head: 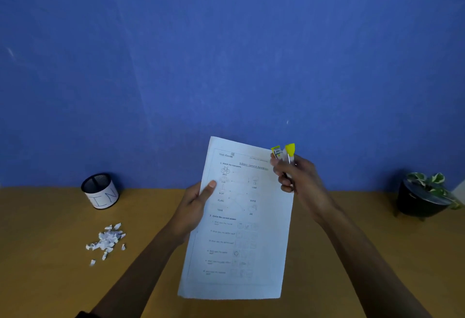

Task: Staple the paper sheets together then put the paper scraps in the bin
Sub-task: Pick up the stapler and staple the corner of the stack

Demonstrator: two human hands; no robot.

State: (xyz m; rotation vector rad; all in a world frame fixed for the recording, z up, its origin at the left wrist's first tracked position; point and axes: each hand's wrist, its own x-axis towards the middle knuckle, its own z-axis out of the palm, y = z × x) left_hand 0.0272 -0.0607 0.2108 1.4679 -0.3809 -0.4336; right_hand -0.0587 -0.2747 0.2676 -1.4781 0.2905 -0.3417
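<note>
Head view: left hand (193,207) fingers pinch flat printed paper sheets (239,222); right hand (299,177) fingers grip yellow-tipped stapler (284,153).

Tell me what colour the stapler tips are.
Yellow: both tips of the stapler, held open in the right hand, seen in the head view.

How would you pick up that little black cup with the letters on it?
Grip the bin around its round side, over the white paper band, coming from the front with fingers wrapping both flanks. It stands upright on the table with open space around it, and the scraps lie nearer, apart from it.
</note>
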